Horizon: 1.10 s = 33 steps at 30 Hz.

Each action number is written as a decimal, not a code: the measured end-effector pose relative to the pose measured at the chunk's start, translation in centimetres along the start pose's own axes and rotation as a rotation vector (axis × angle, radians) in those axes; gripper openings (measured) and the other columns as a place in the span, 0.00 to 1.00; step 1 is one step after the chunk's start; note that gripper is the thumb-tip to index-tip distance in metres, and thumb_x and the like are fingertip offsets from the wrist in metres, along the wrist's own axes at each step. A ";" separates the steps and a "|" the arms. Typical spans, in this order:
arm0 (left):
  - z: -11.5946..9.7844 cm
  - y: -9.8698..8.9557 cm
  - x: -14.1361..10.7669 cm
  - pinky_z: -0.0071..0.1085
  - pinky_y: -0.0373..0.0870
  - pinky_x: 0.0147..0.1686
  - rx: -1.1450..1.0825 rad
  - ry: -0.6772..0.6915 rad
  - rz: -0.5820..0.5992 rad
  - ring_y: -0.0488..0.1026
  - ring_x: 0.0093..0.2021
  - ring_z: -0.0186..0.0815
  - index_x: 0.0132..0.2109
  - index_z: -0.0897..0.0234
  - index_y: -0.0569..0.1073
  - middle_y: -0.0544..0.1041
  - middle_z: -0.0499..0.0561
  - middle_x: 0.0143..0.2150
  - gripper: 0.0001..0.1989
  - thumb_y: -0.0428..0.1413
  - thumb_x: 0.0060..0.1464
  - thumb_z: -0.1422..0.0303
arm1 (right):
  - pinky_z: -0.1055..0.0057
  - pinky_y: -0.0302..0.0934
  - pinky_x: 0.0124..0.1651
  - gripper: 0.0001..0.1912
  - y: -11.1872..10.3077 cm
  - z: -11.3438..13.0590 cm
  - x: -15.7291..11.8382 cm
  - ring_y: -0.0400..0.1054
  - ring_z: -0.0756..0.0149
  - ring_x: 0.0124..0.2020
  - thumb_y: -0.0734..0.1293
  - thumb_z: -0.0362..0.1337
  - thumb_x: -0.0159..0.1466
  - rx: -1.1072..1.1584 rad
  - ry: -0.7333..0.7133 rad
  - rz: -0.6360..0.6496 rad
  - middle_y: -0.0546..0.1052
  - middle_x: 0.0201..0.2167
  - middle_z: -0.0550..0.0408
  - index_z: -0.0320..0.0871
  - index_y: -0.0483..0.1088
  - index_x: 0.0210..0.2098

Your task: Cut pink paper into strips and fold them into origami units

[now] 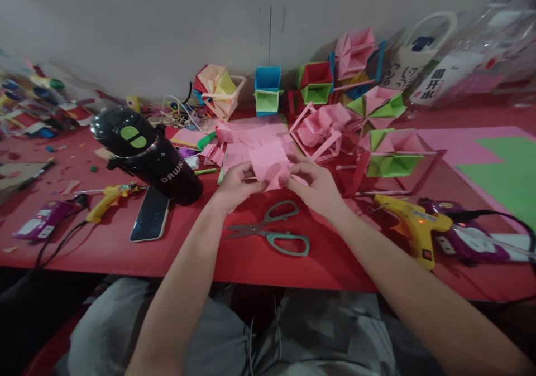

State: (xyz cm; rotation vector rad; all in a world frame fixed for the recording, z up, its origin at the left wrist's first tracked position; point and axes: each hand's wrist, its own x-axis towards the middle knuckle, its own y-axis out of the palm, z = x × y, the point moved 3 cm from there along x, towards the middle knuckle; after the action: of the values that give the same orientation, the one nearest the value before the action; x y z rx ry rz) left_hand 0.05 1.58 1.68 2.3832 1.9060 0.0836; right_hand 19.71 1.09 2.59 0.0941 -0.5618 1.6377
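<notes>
A small pink paper square (269, 163) is held up between both hands above the red table. My left hand (240, 185) pinches its left lower edge between thumb and fingers. On the opposite side, my right hand (310, 179) grips the lower right edge, thumb in front. Just below the hands lie scissors (268, 232) with grey-green handles, their blades pointing left and the handles apart. Behind the square, larger pink sheets (259, 130) lie on the table.
Folded paper models (268, 88) stand along the wall. A black bottle (154, 164) and a phone (151, 215) are at left. Yellow glue guns rest at left (109, 198) and right (419, 225), with cords. Green paper (502, 175) lies far right.
</notes>
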 end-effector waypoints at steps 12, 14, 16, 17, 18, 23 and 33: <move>0.2 0.6 -0.5 0.38 0.79 0.41 -0.097 -0.142 0.063 0.81 0.36 0.38 0.47 0.67 0.75 0.82 0.54 0.37 0.26 0.70 0.39 0.74 | 0.67 0.66 0.35 0.09 0.5 -0.7 0.3 0.68 0.67 0.29 0.75 0.40 0.53 0.252 0.201 -0.086 0.74 0.27 0.57 0.43 0.73 0.28; 0.2 0.6 -0.6 0.38 0.80 0.40 -0.098 -0.177 0.044 0.81 0.34 0.38 0.47 0.68 0.75 0.82 0.54 0.35 0.26 0.71 0.39 0.73 | 0.65 0.68 0.38 0.09 0.4 -0.6 0.3 0.71 0.65 0.32 0.75 0.40 0.53 0.245 0.192 -0.072 0.76 0.30 0.55 0.43 0.74 0.31; 0.1 0.3 -0.6 0.37 0.80 0.39 -0.079 -0.180 0.001 0.81 0.34 0.37 0.47 0.68 0.75 0.82 0.54 0.36 0.27 0.72 0.38 0.71 | 0.63 0.70 0.44 0.10 0.2 -0.4 0.3 0.74 0.60 0.41 0.75 0.38 0.52 0.223 0.154 -0.019 0.79 0.36 0.52 0.44 0.76 0.34; 0.0 0.2 -0.6 0.36 0.80 0.39 -0.065 -0.182 -0.025 0.81 0.34 0.37 0.47 0.67 0.75 0.82 0.53 0.36 0.27 0.73 0.38 0.70 | 0.62 0.70 0.46 0.10 0.1 -0.3 0.3 0.74 0.56 0.47 0.75 0.36 0.52 0.209 0.123 0.027 0.79 0.40 0.50 0.44 0.76 0.34; -0.1 0.0 -0.6 0.34 0.80 0.39 -0.050 -0.188 -0.048 0.81 0.33 0.36 0.47 0.66 0.76 0.82 0.53 0.36 0.27 0.73 0.38 0.69 | 0.61 0.70 0.48 0.10 0.0 -0.3 0.3 0.72 0.53 0.54 0.75 0.35 0.51 0.194 0.095 0.074 0.79 0.44 0.49 0.45 0.77 0.35; -0.3 -0.5 -0.6 0.30 0.78 0.35 -0.003 -0.228 -0.077 0.80 0.30 0.33 0.47 0.62 0.77 0.83 0.53 0.39 0.23 0.72 0.43 0.64 | 0.55 0.67 0.57 0.11 -0.5 -0.3 0.3 0.69 0.50 0.60 0.78 0.36 0.51 0.115 -0.017 0.177 0.76 0.53 0.47 0.47 0.80 0.35; 0.1 0.2 -0.5 0.31 0.77 0.38 -0.065 -0.165 0.031 0.77 0.30 0.31 0.39 0.65 0.74 0.79 0.48 0.32 0.19 0.72 0.42 0.65 | 0.54 0.68 0.56 0.13 0.4 0.5 0.1 0.74 0.53 0.49 0.79 0.37 0.52 0.024 -0.146 0.292 0.80 0.46 0.50 0.53 0.84 0.39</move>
State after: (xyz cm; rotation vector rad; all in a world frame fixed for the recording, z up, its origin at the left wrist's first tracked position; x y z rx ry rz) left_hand 0.17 1.00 1.61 2.2999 1.7657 -0.0474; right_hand 19.23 0.92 2.93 0.1559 -0.6916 1.9324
